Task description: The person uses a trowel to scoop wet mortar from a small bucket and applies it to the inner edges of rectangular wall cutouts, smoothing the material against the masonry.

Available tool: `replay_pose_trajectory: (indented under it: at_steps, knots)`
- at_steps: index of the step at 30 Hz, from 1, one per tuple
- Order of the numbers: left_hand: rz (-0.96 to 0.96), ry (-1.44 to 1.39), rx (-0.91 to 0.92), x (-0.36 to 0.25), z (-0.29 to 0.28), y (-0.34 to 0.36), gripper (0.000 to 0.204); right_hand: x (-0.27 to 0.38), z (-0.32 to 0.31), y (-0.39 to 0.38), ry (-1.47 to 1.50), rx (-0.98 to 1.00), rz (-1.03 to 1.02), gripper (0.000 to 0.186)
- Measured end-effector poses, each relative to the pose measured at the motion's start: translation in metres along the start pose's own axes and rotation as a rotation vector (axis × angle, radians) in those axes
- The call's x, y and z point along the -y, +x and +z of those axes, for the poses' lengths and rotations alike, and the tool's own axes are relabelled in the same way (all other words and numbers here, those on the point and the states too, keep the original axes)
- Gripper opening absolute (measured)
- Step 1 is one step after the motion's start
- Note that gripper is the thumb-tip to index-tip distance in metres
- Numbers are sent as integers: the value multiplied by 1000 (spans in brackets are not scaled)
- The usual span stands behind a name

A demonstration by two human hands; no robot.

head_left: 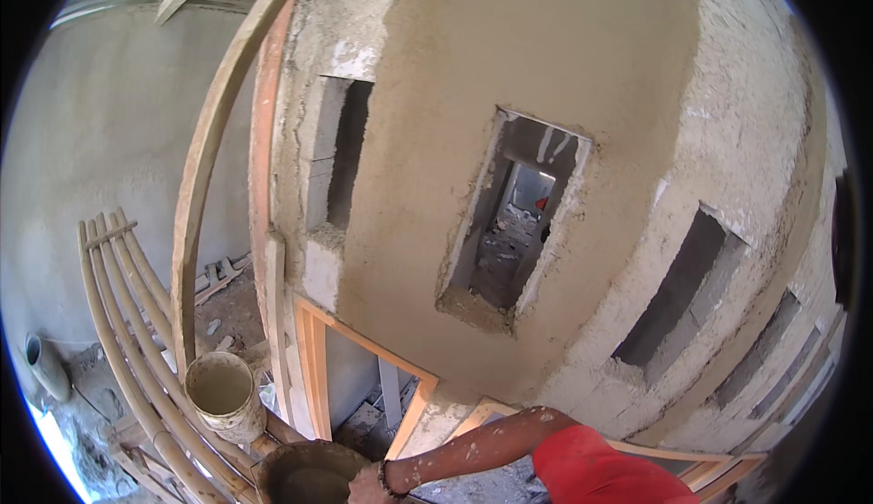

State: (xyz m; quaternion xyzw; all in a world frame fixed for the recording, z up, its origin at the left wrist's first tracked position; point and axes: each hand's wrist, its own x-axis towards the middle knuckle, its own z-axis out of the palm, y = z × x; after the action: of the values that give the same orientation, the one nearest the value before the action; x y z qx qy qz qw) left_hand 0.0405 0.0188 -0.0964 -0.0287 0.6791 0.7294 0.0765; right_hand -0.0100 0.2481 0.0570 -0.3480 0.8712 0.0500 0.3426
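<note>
My right hand (368,486) is at the lower edge of the head view, with a dark bracelet at the wrist. It is against the right side of a dark round basin (314,477). Its fingers are turned down and cut off by the picture edge, so I cannot make out their grip. The forearm is spotted with pale splashes and comes out of a red sleeve. A whitish, mortar-stained bucket (221,395) stands just beyond the basin, with greyish content inside. My left hand is not in view.
Ahead rises a wall with a damp brown plaster band (536,40) and several narrow openings. Long bamboo poles (136,358) run along the left under the bucket. A tall wooden post (195,195) stands beside them. Wooden frames (316,367) line the openings below.
</note>
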Motion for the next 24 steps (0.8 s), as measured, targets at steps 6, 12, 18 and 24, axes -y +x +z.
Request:
replay_pose_trajectory:
  at_steps: [6,12,18,24]
  knots:
    - [-272,-59,68,-129,50,16,14,-59,-55,-91,102,-384,327,21]
    - [-349,284,251,-236,100,23,44,-30,-81,-177,319,-104,452,25]
    - [376,198,613,-367,155,-45,55,27,-147,-322,641,5,340,24]
    - [544,275,658,-443,169,-102,34,49,-234,-498,689,-208,481,22]
